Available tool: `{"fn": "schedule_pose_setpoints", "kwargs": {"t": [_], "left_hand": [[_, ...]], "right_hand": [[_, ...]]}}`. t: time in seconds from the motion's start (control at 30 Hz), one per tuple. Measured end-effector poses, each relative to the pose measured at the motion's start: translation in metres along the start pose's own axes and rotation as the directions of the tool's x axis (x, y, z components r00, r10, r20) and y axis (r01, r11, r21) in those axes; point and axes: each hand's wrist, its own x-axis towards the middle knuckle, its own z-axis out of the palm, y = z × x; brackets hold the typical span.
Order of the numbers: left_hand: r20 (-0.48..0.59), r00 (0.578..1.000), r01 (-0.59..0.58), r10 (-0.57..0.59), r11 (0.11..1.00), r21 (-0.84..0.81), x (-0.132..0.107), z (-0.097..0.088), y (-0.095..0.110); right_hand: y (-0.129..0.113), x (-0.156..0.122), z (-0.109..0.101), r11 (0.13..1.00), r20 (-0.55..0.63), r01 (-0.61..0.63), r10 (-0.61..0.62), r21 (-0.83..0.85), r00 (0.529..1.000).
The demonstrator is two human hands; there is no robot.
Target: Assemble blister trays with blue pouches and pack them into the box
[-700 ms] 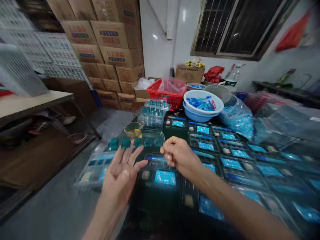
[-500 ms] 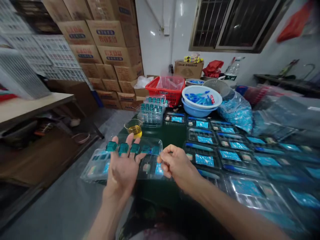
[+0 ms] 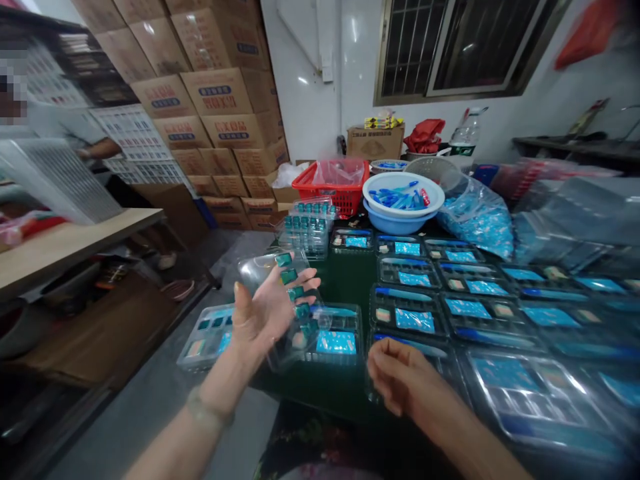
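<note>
My left hand (image 3: 265,310) is palm up under a tilted clear plastic tray (image 3: 255,267) that rests across its spread fingers. A row of small teal blocks (image 3: 295,293) shows in that tray, over the fingers. Beneath and beside it on the dark table lie an open clear case (image 3: 357,313) with a blue packet (image 3: 336,342), and another case (image 3: 187,357) to the left. My right hand (image 3: 405,377), its fingers curled, is over the near edge of a case holding a blue pen (image 3: 420,347). Whatever may be inside those fingers is hidden.
Filled cases (image 3: 415,320) cover the table's right side. Behind are stacked trays of teal blocks (image 3: 305,233), a red basket (image 3: 345,200), a white basin (image 3: 405,207) of blue items and a bag of blue packets (image 3: 475,220). At left, another person's arm (image 3: 103,148) shows above a bench (image 3: 75,247).
My left hand has turned and tilted the tray, so its row of teal blocks slants. The right hand has moved right and nearer, away from the tray. The bowl of yellow liquid is now hidden.
</note>
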Motion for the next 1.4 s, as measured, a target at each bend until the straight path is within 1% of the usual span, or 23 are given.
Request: {"fn": "schedule_pose_setpoints", "kwargs": {"t": [0.07,0.1,0.13,0.17,0.2,0.23,0.27,0.3,0.33,0.37,0.43,0.57,0.7,0.83,0.97,1.07,1.13,1.17,1.2,1.23,1.27,1.3,1.4], "left_hand": [[0.033,0.999,0.009,-0.016,0.981,0.192,0.009,-0.002,0.000],[0.062,0.998,-0.002,-0.019,0.946,0.324,0.014,-0.002,0.000],[0.101,0.995,-0.029,-0.023,0.875,0.483,0.018,-0.002,-0.001],[0.149,0.988,-0.071,-0.036,0.754,0.653,0.021,-0.002,-0.003],[0.196,0.979,-0.126,-0.058,0.580,0.805,0.023,-0.001,-0.006],[0.240,0.966,-0.189,-0.096,0.367,0.911,0.025,0.001,-0.010],[0.272,0.951,-0.251,-0.147,0.150,0.956,0.026,0.001,-0.014],[0.291,0.936,-0.304,-0.200,-0.040,0.952,0.026,0.002,-0.020],[0.296,0.921,-0.346,-0.253,-0.185,0.920,0.026,0.001,-0.026],[0.290,0.908,-0.377,-0.303,-0.283,0.882,0.026,0.000,-0.033],[0.273,0.886,-0.416,-0.376,-0.383,0.824,0.026,-0.005,-0.044],[0.266,0.870,-0.447,-0.416,-0.437,0.780,0.027,-0.012,-0.055],[0.225,0.857,-0.449,-0.463,-0.459,0.766,0.024,-0.009,-0.060],[0.200,0.824,-0.449,-0.530,-0.397,0.800,0.022,-0.007,-0.068],[0.204,0.815,-0.438,-0.542,-0.347,0.829,0.023,-0.009,-0.072],[0.208,0.823,-0.424,-0.529,-0.328,0.844,0.022,-0.010,-0.071],[0.207,0.830,-0.414,-0.518,-0.322,0.851,0.020,-0.010,-0.070],[0.211,0.831,-0.414,-0.515,-0.319,0.853,0.019,-0.011,-0.070],[0.217,0.833,-0.415,-0.509,-0.317,0.852,0.019,-0.012,-0.070],[0.225,0.837,-0.419,-0.499,-0.318,0.851,0.020,-0.014,-0.070],[0.235,0.842,-0.421,-0.486,-0.321,0.848,0.021,-0.015,-0.070],[0.244,0.848,-0.423,-0.470,-0.325,0.846,0.023,-0.017,-0.070],[0.252,0.872,-0.409,-0.420,-0.342,0.846,0.031,-0.017,-0.071]], "right_hand": [[0.005,-0.010,-0.008,0.999,-0.013,-0.006,0.006,0.035,1.000],[0.007,-0.014,-0.011,0.999,-0.016,-0.003,0.004,0.046,1.000],[0.008,-0.017,-0.013,0.999,-0.018,0.001,0.000,0.050,1.000],[0.009,-0.021,-0.014,0.999,-0.023,0.008,-0.007,0.051,1.000],[0.010,-0.023,-0.014,0.999,-0.029,0.016,-0.015,0.050,0.999],[0.010,-0.026,-0.015,0.999,-0.036,0.024,-0.023,0.046,0.999],[0.010,-0.028,-0.015,0.999,-0.047,0.029,-0.028,0.038,0.999],[0.011,-0.030,-0.015,0.999,-0.059,0.031,-0.029,0.026,0.998],[0.011,-0.032,-0.015,1.000,-0.071,0.029,-0.028,0.012,0.997],[0.012,-0.034,-0.016,1.000,-0.078,0.023,-0.024,-0.005,0.997],[0.015,-0.036,-0.018,0.999,-0.082,0.015,-0.018,-0.038,0.996],[0.020,-0.034,-0.022,0.998,-0.079,0.015,-0.020,-0.059,0.997],[0.020,-0.029,-0.024,0.998,-0.082,0.000,-0.005,-0.061,0.997],[0.019,-0.026,-0.024,0.996,-0.086,-0.004,-0.004,-0.093,0.996],[0.016,-0.029,-0.023,0.993,-0.100,-0.014,0.002,-0.120,0.995],[0.001,-0.024,-0.023,0.985,-0.094,-0.006,-0.011,-0.173,0.995],[-0.016,-0.005,-0.025,0.945,-0.072,0.057,-0.085,-0.321,0.994],[-0.027,0.010,-0.028,0.872,-0.065,0.111,-0.161,-0.476,0.985],[-0.038,0.030,-0.031,0.752,-0.052,0.156,-0.246,-0.640,0.968],[-0.049,0.053,-0.034,0.554,-0.032,0.183,-0.356,-0.812,0.934],[-0.061,0.078,-0.038,0.279,-0.033,0.107,-0.453,-0.954,0.891],[-0.072,0.104,-0.042,0.179,-0.048,0.048,-0.493,-0.983,0.868],[-0.094,0.175,-0.053,0.007,-0.077,-0.088,-0.549,-0.996,0.832]]}}
